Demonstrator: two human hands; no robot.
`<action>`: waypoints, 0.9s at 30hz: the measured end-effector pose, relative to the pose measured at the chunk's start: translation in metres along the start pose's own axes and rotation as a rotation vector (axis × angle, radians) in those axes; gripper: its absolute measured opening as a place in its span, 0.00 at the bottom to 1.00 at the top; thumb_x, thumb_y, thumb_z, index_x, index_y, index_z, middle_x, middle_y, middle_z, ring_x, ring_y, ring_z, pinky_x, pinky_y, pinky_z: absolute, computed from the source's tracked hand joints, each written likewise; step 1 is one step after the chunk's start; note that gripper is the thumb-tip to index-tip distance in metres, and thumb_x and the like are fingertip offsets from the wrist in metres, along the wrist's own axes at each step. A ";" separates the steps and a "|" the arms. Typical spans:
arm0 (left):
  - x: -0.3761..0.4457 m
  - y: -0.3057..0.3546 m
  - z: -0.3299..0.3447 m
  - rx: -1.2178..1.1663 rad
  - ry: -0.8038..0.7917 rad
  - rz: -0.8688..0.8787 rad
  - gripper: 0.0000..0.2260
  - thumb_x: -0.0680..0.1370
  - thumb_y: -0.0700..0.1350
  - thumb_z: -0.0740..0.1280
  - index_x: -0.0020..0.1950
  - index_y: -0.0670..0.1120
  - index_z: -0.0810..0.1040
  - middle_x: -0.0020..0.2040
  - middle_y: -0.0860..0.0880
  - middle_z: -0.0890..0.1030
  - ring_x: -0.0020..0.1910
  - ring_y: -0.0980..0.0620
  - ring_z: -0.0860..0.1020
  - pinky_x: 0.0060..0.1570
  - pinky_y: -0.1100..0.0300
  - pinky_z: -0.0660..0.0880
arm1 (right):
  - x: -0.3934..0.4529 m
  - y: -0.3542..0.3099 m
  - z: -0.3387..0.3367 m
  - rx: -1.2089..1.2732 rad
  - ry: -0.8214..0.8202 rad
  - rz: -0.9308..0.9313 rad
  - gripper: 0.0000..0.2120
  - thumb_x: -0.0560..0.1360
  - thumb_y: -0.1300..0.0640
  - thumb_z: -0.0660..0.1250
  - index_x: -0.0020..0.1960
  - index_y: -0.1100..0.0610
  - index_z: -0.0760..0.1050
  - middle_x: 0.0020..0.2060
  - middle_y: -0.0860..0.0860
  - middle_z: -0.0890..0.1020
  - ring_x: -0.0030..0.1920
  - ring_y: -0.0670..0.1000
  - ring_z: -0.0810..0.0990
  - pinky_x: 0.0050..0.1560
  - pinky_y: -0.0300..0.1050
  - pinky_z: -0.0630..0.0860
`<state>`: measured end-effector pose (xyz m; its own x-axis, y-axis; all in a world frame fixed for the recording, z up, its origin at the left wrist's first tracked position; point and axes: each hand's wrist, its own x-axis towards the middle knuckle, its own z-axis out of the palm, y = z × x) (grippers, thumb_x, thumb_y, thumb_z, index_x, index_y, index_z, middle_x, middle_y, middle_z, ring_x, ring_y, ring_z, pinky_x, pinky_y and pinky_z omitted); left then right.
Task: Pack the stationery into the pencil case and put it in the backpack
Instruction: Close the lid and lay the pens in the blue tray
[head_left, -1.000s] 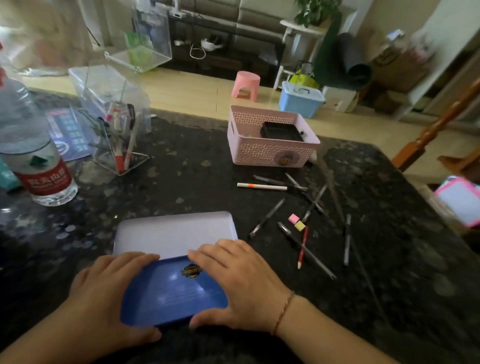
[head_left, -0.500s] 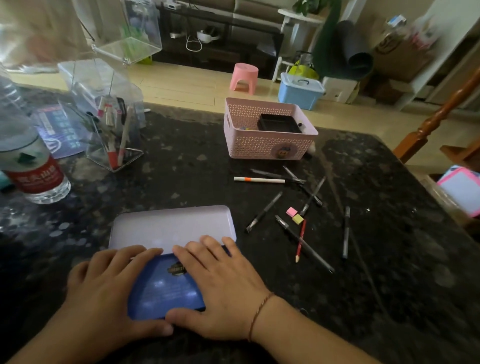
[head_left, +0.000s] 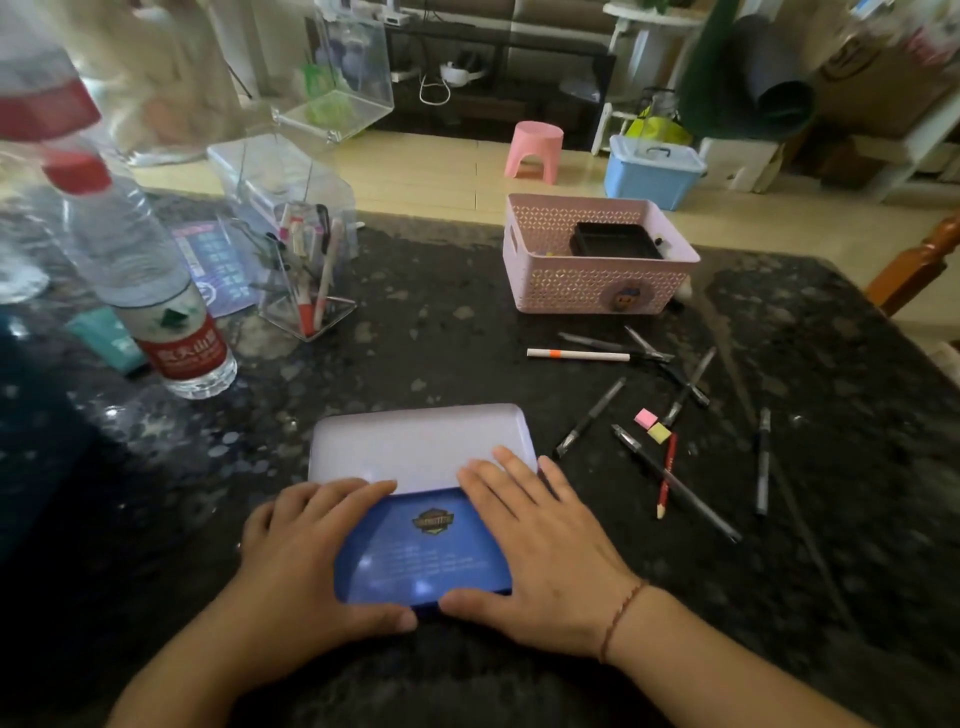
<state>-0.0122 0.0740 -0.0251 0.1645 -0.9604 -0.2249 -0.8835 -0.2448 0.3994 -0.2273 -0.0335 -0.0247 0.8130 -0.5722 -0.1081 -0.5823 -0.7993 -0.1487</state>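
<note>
A: Near the front edge of the table (head_left: 426, 322), what lies under the hands?

B: The pencil case (head_left: 423, 545), a flat rounded-corner box, its long axis running along that edge. Its glossy blue half, with a small badge, sits nearest the person; a pale matte half lies flat beyond it, towards the far edge.

A: And the hands?

B: The left hand (head_left: 306, 566) lies spread on the blue half's left end, thumb at the near rim. The right hand (head_left: 540, 551) lies spread on its right end, fingertips reaching the pale half. Both press flat; neither curls around anything.

A: The stationery?

B: Loose on the dark speckled stone towards the right edge: a white pen (head_left: 576, 355) lying crosswise, a red pencil (head_left: 666, 475) pointing at the front edge, slim dark pens (head_left: 675, 483), two small erasers (head_left: 652, 425), probably touching, though the view blurs.

A: Further back?

B: A pink lattice basket (head_left: 597, 283); a clear plastic bottle (head_left: 156, 291) by the left edge.
</note>
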 end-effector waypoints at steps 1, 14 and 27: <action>-0.001 -0.001 -0.003 -0.019 -0.028 0.005 0.45 0.49 0.84 0.53 0.64 0.74 0.48 0.65 0.69 0.55 0.69 0.59 0.52 0.69 0.53 0.50 | -0.003 0.004 -0.002 -0.003 -0.004 0.019 0.47 0.69 0.23 0.47 0.78 0.50 0.43 0.78 0.46 0.47 0.76 0.47 0.36 0.74 0.55 0.36; -0.002 0.002 -0.002 -0.041 0.001 0.001 0.42 0.46 0.84 0.49 0.60 0.76 0.53 0.62 0.70 0.55 0.68 0.60 0.52 0.71 0.51 0.50 | -0.082 0.106 -0.024 -0.025 0.396 0.692 0.21 0.71 0.41 0.68 0.59 0.50 0.77 0.54 0.46 0.79 0.56 0.49 0.73 0.53 0.45 0.73; -0.004 0.023 -0.004 -0.049 -0.024 0.065 0.47 0.49 0.82 0.57 0.66 0.71 0.54 0.59 0.75 0.54 0.67 0.62 0.51 0.69 0.52 0.45 | -0.067 0.099 -0.028 0.168 0.474 0.769 0.02 0.73 0.54 0.71 0.44 0.47 0.79 0.39 0.43 0.75 0.40 0.44 0.74 0.34 0.35 0.67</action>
<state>-0.0314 0.0717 -0.0119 0.0961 -0.9711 -0.2185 -0.8691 -0.1889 0.4571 -0.3398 -0.0795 -0.0047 0.0950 -0.9803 0.1729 -0.9254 -0.1510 -0.3476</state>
